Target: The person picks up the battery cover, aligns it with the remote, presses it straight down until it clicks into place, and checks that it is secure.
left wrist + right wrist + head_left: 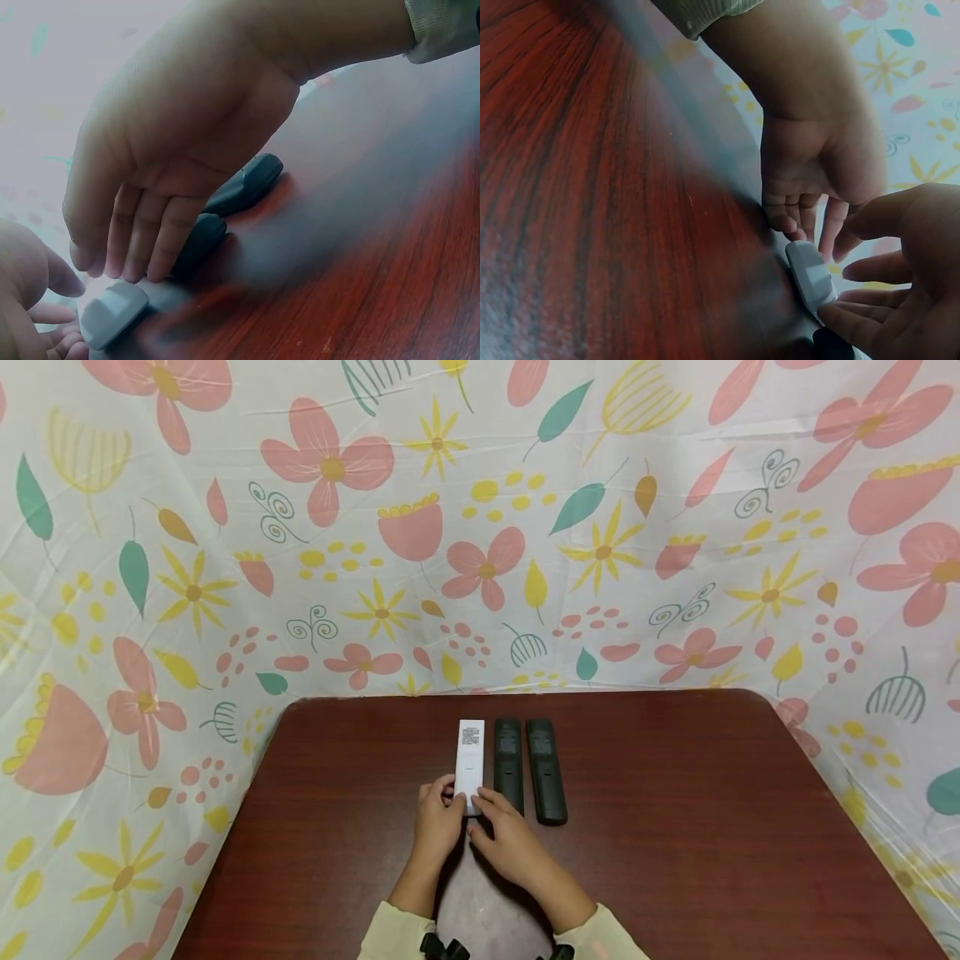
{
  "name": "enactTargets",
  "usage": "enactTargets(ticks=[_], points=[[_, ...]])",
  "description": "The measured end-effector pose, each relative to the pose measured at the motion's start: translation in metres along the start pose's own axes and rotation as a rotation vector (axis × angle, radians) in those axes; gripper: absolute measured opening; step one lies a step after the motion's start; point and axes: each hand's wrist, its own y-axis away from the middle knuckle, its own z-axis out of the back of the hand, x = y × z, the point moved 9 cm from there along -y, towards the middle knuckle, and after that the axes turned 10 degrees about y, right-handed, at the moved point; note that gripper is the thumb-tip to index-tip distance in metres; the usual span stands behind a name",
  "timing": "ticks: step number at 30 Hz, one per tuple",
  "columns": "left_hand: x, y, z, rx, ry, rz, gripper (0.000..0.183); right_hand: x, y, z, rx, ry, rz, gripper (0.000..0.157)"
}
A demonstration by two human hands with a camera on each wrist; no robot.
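Note:
A white remote control [470,760] lies back side up on the table, with a printed label near its far end. My left hand [437,814] is at its near left corner, thumb tip at the edge and fingers bent loosely beside it. From the right, my right hand [513,843] reaches over with fingers extended, fingertips touching the near right edge. In the left wrist view the right hand [187,142] arches above the white remote [114,315]. Two black remotes lie to its right, one close by [508,760] and one farther out [547,777], both back side up.
The brown wooden table [675,827] has rounded far corners. Behind it and along its sides hangs a white cloth [480,527] printed with flowers and leaves. The black remotes lie near the right hand's fingers.

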Motion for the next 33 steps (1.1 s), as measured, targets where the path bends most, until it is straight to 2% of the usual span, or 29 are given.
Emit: enactTargets(ticks=[5, 11, 17, 25, 33], points=[[-0.007, 0.000, 0.003, -0.026, 0.008, -0.030, 0.023, 0.002, -0.001, 0.007, -0.066, -0.068, 0.019, 0.043], [-0.019, 0.002, 0.006, -0.053, -0.002, -0.090, 0.014, 0.000, -0.002, 0.022, -0.188, -0.131, 0.040, 0.026], [-0.029, 0.006, 0.011, -0.065, 0.034, -0.129, 0.013, -0.001, 0.000, 0.034, -0.256, -0.110, 0.033, 0.013], [-0.038, 0.004, 0.015, -0.032, 0.086, -0.121, 0.012, -0.010, -0.004, 0.046, -0.278, -0.116, -0.021, 0.012], [-0.054, 0.006, 0.019, -0.057, 0.088, -0.178, 0.014, -0.016, -0.005, 0.067, -0.344, -0.106, -0.002, 0.018]])
